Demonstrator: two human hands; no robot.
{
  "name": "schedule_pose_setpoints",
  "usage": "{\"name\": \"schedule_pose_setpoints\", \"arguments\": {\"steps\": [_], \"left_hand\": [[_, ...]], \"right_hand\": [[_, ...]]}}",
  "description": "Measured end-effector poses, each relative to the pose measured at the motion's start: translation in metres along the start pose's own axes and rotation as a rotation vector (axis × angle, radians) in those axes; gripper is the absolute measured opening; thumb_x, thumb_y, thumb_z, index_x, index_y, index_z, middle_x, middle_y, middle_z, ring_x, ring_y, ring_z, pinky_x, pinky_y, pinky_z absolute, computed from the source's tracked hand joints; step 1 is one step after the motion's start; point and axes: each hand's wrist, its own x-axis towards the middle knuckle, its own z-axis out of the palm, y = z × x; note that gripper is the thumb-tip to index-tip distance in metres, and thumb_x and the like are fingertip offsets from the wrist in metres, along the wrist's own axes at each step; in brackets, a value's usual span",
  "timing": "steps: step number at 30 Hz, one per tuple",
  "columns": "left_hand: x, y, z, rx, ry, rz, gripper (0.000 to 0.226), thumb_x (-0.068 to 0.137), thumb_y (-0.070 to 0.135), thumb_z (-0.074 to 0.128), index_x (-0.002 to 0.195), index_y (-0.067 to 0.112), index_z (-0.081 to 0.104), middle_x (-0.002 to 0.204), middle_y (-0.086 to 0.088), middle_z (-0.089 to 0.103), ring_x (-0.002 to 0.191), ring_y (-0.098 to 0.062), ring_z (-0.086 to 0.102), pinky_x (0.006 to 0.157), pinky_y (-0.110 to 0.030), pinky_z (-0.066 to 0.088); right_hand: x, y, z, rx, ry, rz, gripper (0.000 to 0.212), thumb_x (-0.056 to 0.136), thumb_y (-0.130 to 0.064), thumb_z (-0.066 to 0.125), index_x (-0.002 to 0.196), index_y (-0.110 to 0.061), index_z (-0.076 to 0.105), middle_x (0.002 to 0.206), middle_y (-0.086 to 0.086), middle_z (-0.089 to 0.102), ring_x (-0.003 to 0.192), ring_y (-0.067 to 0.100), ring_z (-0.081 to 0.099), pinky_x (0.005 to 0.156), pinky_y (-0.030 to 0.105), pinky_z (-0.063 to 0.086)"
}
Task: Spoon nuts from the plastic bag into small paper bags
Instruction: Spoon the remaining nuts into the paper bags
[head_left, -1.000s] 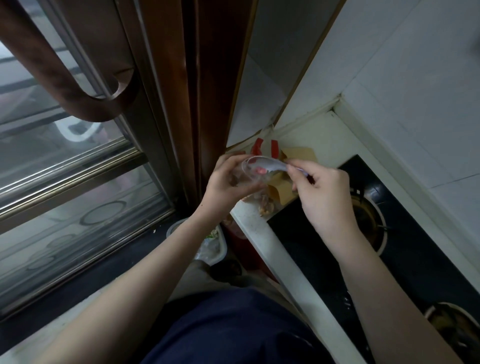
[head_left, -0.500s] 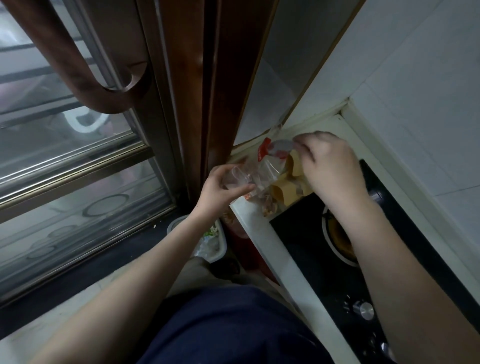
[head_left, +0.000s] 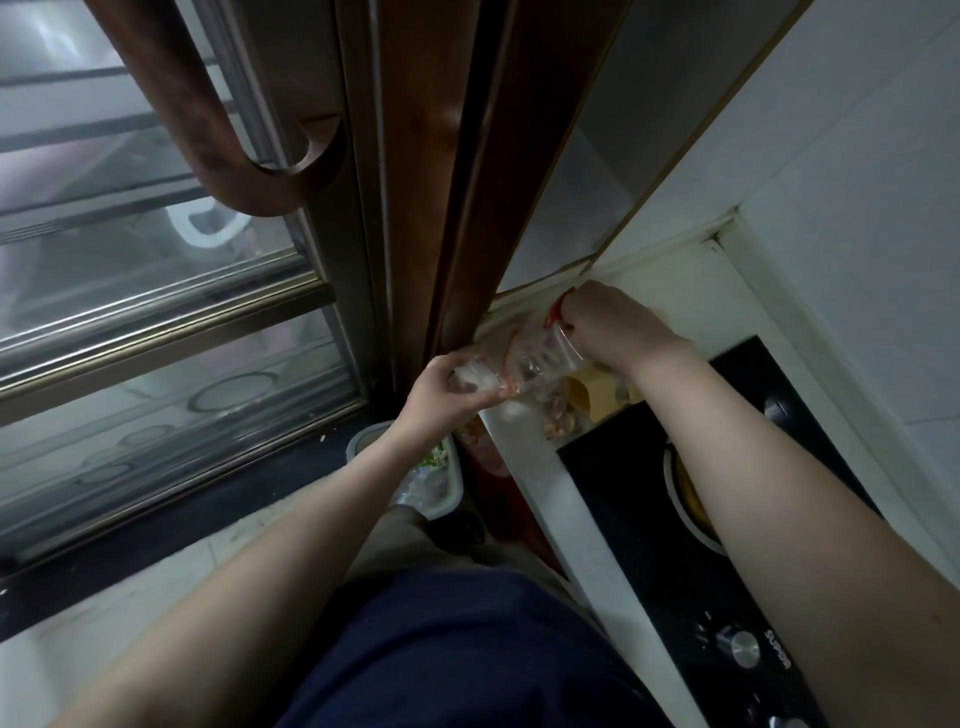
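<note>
A clear plastic bag with red print is stretched between both hands above the white counter's far corner. My left hand grips its near end, fingers curled round the crumpled plastic. My right hand holds the bag's far end by the red strip, knuckles up. Beneath the bag lie some nuts in plastic and a small brown paper bag, partly hidden by my right forearm. No spoon is visible.
A black gas hob with a burner and knobs fills the counter to the right. A brown door frame and glass sliding door stand at the left. A grey bin with scraps sits on the floor below.
My right hand has moved up and away toward the wall corner, pulling the plastic bag taut. My left hand stays on the bag's near end. The view has shifted.
</note>
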Motion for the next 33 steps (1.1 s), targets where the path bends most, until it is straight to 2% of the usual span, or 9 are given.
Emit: {"name": "schedule_pose_setpoints", "arguments": {"steps": [3,7,12,17,21,24,27,29,33], "left_hand": [[0.002,-0.002,0.0,-0.005,-0.029,-0.045,0.078,0.07,0.035,0.086,0.136,0.016,0.05,0.126,-0.007,0.059,0.106,-0.018,0.064,0.075,-0.027,0.059],[0.004,-0.003,0.004,-0.03,-0.072,-0.083,0.078,0.072,0.029,0.086,0.138,0.012,0.049,0.12,-0.015,0.063,0.102,-0.032,0.067,0.078,-0.039,0.06],[0.006,-0.003,0.008,-0.058,-0.127,-0.104,0.073,0.072,0.028,0.086,0.135,0.013,0.052,0.115,-0.015,0.067,0.102,-0.036,0.067,0.089,-0.051,0.055],[0.01,-0.003,0.011,-0.074,-0.167,-0.101,0.056,0.074,0.026,0.085,0.121,0.023,0.054,0.082,-0.003,0.066,0.079,-0.027,0.057,0.079,-0.043,0.053],[0.013,-0.002,0.014,-0.051,-0.191,-0.1,0.053,0.074,0.028,0.085,0.117,0.029,0.053,0.092,-0.008,0.071,0.083,-0.025,0.063,0.085,-0.045,0.055],[0.016,-0.003,0.015,-0.023,-0.215,-0.096,0.064,0.074,0.028,0.084,0.129,0.019,0.053,0.094,-0.005,0.072,0.082,-0.013,0.071,0.079,-0.032,0.057],[0.019,-0.003,0.015,-0.007,-0.232,-0.103,0.061,0.074,0.029,0.084,0.125,0.02,0.053,0.089,0.0,0.072,0.082,-0.01,0.07,0.079,-0.029,0.057],[0.02,-0.005,0.014,-0.019,-0.252,-0.097,0.055,0.075,0.027,0.084,0.12,0.023,0.054,0.081,0.005,0.074,0.079,-0.007,0.071,0.077,-0.024,0.057],[0.02,-0.006,0.015,0.004,-0.238,-0.047,0.05,0.073,0.026,0.085,0.117,0.026,0.062,0.095,0.008,0.071,0.088,-0.006,0.069,0.081,-0.026,0.057]], "right_hand": [[0.006,0.009,0.012,0.078,-0.03,0.035,0.029,0.092,-0.003,0.042,0.103,-0.005,0.069,0.098,0.01,0.065,0.088,0.025,0.062,0.08,0.033,0.051],[0.015,0.015,0.026,0.09,-0.078,0.129,0.018,0.093,-0.003,0.048,0.084,-0.005,0.063,0.082,0.004,0.06,0.085,0.022,0.062,0.077,0.029,0.047],[0.016,0.015,0.035,0.002,-0.169,0.206,0.027,0.087,-0.012,0.06,0.062,-0.013,0.048,0.068,0.0,0.052,0.072,0.02,0.053,0.071,0.028,0.044],[0.013,0.015,0.036,0.012,-0.091,0.193,0.017,0.09,-0.022,0.059,0.083,-0.008,0.066,0.085,0.006,0.066,0.091,0.027,0.065,0.08,0.032,0.052],[0.016,0.015,0.03,0.048,-0.148,0.245,0.026,0.088,-0.025,0.062,0.091,0.0,0.067,0.097,0.016,0.068,0.097,0.031,0.063,0.088,0.04,0.052],[0.018,0.026,0.034,0.122,-0.098,0.291,0.016,0.09,-0.018,0.06,0.094,-0.003,0.066,0.096,0.015,0.066,0.098,0.032,0.064,0.084,0.038,0.053],[0.016,0.038,0.044,0.29,-0.138,0.405,0.034,0.091,-0.01,0.059,0.122,0.004,0.057,0.121,0.02,0.06,0.113,0.032,0.057,0.092,0.028,0.049],[0.013,0.043,0.046,0.462,-0.169,0.476,0.037,0.097,-0.007,0.049,0.133,0.0,0.049,0.132,0.019,0.054,0.12,0.033,0.052,0.086,0.014,0.043],[0.009,0.058,0.06,0.817,-0.242,0.579,0.041,0.097,-0.013,0.051,0.138,-0.006,0.046,0.125,0.018,0.058,0.107,0.032,0.059,0.079,0.03,0.049]]}}
